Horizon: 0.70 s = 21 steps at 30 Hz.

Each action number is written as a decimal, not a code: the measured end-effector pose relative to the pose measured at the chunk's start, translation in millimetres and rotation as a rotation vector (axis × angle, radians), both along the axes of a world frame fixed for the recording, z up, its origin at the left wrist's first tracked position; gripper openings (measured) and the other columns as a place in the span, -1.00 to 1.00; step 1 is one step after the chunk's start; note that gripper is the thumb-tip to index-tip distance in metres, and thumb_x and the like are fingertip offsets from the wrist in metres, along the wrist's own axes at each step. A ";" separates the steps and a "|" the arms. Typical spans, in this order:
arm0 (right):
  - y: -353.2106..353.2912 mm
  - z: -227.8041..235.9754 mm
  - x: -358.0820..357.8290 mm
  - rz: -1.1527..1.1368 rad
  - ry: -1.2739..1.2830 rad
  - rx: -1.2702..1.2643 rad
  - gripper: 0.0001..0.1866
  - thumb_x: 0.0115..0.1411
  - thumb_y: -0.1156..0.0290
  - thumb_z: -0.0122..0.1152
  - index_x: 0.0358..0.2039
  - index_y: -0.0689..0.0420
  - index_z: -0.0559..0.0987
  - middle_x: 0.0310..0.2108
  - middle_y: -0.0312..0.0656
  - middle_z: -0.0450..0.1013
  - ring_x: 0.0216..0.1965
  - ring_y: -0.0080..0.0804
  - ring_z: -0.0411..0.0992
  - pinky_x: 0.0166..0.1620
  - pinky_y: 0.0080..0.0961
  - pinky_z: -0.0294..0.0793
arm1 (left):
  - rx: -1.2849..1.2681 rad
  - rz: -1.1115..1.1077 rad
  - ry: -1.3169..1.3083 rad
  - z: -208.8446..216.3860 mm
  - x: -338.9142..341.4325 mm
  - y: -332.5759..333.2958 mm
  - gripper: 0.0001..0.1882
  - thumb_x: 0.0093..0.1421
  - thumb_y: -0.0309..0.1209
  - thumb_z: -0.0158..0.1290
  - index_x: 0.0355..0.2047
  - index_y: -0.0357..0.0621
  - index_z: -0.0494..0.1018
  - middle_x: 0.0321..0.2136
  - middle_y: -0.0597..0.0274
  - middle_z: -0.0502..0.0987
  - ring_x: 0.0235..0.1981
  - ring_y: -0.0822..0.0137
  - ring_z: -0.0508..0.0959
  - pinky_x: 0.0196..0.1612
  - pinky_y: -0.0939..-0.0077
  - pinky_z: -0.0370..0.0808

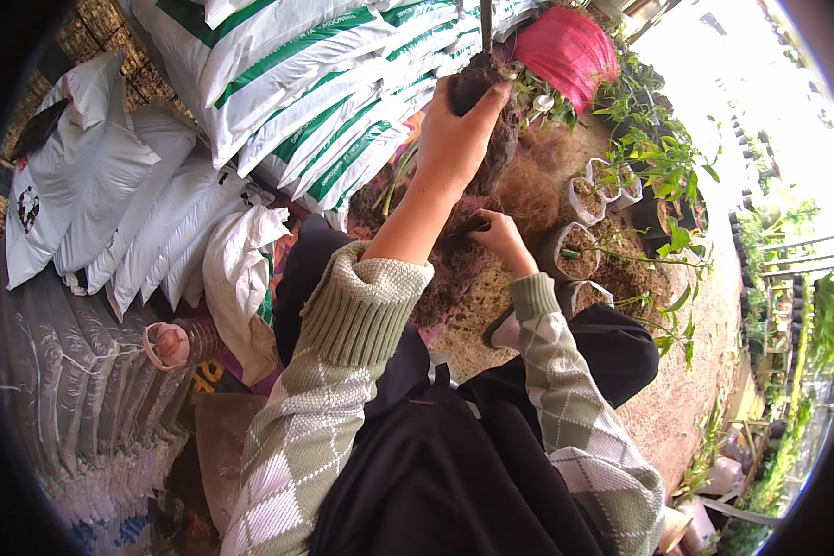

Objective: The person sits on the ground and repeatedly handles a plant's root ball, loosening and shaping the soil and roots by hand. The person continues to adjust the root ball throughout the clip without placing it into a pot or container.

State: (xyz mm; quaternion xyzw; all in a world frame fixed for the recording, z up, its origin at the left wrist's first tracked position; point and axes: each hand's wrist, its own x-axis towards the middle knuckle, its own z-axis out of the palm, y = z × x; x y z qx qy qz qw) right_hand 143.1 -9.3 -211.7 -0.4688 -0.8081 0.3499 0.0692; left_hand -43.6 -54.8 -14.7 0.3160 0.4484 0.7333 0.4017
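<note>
My left hand [459, 134] is raised ahead of me, its fingers and thumb wrapped round the dark root ball [477, 83] of a plant. A thin upright stem [486, 26] rises out of it. Dark, stringy roots or soil hang below, beside my wrist. Lower and to the right, my right hand [502, 239] reaches into a heap of dark soil [449, 264], fingers curled at its edge. What those fingers hold, if anything, cannot be made out. A clump of brown fibre [528, 190] lies just beyond the right hand.
White-and-green sacks [296, 102] are stacked ahead, with more white sacks [111, 185] to the left. Plant bags [574, 252] of soil with leafy plants stand at right, below a red bag [565, 56]. A cut clear plastic bottle [181, 345] lies near my left knee.
</note>
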 end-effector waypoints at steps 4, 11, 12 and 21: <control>-11.7 -11.3 5.1 -0.032 0.152 0.253 -0.64 -0.06 0.46 0.38 -0.19 0.21 0.58 -0.24 -0.05 0.56 -0.25 -0.21 0.56 -0.20 -0.39 0.51 | -0.034 -0.041 -0.024 5.2 1.2 -3.4 -0.54 0.10 -0.12 0.21 -0.16 -0.21 0.41 -0.46 0.33 0.51 -0.49 0.53 0.44 -0.39 0.61 0.39; -35.3 -0.2 -1.6 -0.103 0.144 0.558 -0.66 -0.06 0.45 0.38 -0.22 0.22 0.58 -0.29 -0.08 0.54 -0.35 -0.14 0.50 -0.24 -0.39 0.49 | -0.030 -0.007 0.014 5.6 -1.9 -4.8 -0.53 0.10 -0.10 0.19 -0.15 -0.20 0.40 -0.44 0.31 0.51 -0.45 0.48 0.46 -0.35 0.56 0.41; -36.9 0.6 -2.1 -0.136 0.154 0.594 -0.67 -0.05 0.45 0.38 -0.23 0.21 0.58 -0.30 -0.08 0.54 -0.36 -0.13 0.49 -0.24 -0.38 0.49 | -0.022 0.005 0.037 3.2 -2.0 -2.7 -0.53 0.10 -0.10 0.19 -0.15 -0.20 0.40 -0.43 0.31 0.51 -0.45 0.47 0.46 -0.34 0.56 0.41; -38.3 61.3 -3.4 -0.306 0.365 0.503 -0.75 -0.06 0.47 0.34 -0.29 0.03 0.64 -0.29 -0.26 0.57 -0.29 -0.27 0.49 -0.12 -0.40 0.40 | -0.015 -0.004 0.044 -0.9 -3.4 -1.7 -0.55 0.12 -0.13 0.18 -0.14 -0.21 0.40 -0.38 0.30 0.52 -0.41 0.51 0.45 -0.31 0.59 0.40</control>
